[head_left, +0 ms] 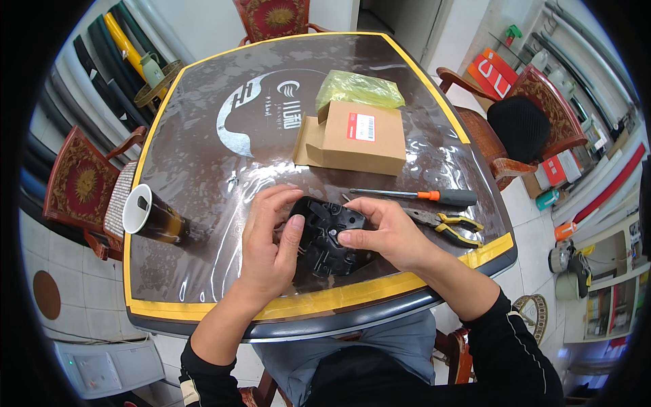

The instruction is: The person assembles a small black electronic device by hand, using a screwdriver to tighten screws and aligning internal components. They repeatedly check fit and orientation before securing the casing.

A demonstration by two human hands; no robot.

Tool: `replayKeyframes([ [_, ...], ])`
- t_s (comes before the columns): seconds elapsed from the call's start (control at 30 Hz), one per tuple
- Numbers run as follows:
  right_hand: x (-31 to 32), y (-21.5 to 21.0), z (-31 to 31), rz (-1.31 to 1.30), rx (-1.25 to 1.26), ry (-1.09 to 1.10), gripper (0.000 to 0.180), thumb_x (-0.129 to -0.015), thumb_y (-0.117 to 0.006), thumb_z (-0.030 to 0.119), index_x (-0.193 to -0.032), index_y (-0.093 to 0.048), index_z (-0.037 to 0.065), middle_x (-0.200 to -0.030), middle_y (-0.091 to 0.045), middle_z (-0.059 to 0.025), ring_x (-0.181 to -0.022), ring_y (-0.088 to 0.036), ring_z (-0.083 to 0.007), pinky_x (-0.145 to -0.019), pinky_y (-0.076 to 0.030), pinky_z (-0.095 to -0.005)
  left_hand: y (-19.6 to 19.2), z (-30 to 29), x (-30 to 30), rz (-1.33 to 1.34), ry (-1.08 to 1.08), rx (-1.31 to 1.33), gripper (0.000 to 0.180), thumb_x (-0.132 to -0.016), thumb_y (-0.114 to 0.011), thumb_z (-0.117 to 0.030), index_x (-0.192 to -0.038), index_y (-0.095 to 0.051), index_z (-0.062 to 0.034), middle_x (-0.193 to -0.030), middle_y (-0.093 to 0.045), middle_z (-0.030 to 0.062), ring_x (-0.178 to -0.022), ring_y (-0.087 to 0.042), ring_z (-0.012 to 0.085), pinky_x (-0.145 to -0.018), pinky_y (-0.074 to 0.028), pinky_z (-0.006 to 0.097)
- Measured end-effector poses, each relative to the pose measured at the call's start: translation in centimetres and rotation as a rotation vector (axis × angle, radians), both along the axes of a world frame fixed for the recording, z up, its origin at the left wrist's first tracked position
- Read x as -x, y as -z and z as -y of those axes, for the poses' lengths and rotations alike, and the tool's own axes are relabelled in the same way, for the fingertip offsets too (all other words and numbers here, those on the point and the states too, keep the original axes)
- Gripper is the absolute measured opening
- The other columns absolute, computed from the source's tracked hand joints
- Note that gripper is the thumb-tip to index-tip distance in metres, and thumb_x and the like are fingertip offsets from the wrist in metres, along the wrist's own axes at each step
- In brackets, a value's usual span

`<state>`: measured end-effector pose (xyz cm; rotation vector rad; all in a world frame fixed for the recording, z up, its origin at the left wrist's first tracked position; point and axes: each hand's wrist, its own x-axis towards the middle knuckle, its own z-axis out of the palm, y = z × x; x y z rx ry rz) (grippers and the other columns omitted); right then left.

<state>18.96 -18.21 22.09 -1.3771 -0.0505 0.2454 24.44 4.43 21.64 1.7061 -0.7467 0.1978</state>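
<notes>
A black moulded plastic part (325, 252) with ribs and raised details is held between my hands, low over the near side of the table. My left hand (266, 247) closes around its left edge, with the thumb against the side and the fingers at its far left. From the right, my right hand (393, 236) grips it, the thumb pressing near a small bright round spot in its middle. The right fingertips are partly hidden behind the part. Just right of that hand lie pliers (447, 226) with yellow-and-black handles and a screwdriver (437, 196) with an orange-and-grey handle.
Beyond my hands an open cardboard box (380, 149) stands in front of a yellowish clear plastic bag (363, 89). A tall cup (161, 220) is near the table's left edge. Yellow tape (339, 295) borders the film-covered table (196, 176). Chairs surround it.
</notes>
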Motion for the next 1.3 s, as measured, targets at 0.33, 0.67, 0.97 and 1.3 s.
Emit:
replayKeyframes([
  [0.33, 0.0, -0.3, -0.1, -0.015, -0.009, 0.009, 0.034, -0.095, -0.079, 0.012, -0.122, -0.066, -0.003, -0.102, -0.073, -0.0045, -0.09, -0.068, -0.0082, -0.078, -0.057, -0.026, -1.4, 0.1, 0.3, -0.604, 0.227, 0.052, 0.069, -0.096, -0.073, -0.011, -0.156, -0.041, -0.0028, -0.133, -0.06, 0.0123, -0.116, -0.063, 0.0158, -0.099, -0.051, 0.031],
  [0.67, 0.0, -0.2, -0.1, -0.016, 0.066, 0.0, 0.035, -0.095, -0.079, 0.013, -0.123, -0.066, -0.003, -0.102, -0.073, -0.005, -0.09, -0.068, -0.0087, -0.078, -0.057, -0.0268, -2.3, 0.2, 0.5, -0.737, 0.25, 0.1, 0.069, -0.095, -0.075, -0.014, -0.156, -0.044, -0.0023, -0.13, -0.059, 0.0089, -0.118, -0.058, 0.0142, -0.104, -0.049, 0.029],
  [0.97, 0.0, -0.1, 0.0, -0.004, 0.039, 0.006, 0.035, -0.096, -0.08, 0.015, -0.123, -0.066, -0.001, -0.103, -0.072, -0.0037, -0.091, -0.067, -0.0077, -0.077, -0.055, -0.0254, -1.9, -0.1, 0.2, -0.693, 0.282, 0.109, 0.064, -0.1, -0.068, -0.013, -0.157, -0.04, -0.0053, -0.128, -0.061, 0.0111, -0.102, -0.065, 0.0139, -0.066, -0.063, 0.025],
  [1.3, -0.3, -0.2, 0.6, -0.334, -0.493, -0.048, 0.027, -0.105, -0.064, 0.017, -0.124, -0.065, -0.002, -0.111, -0.074, -0.011, -0.097, -0.073, -0.0167, -0.085, -0.06, -0.0328, -0.9, -0.3, -0.7, -0.725, 0.402, 0.314, 0.1, -0.085, -0.087, -0.046, -0.16, -0.039, -0.0018, -0.152, -0.053, 0.0122, -0.136, -0.056, 0.0215, -0.115, -0.045, 0.036],
])
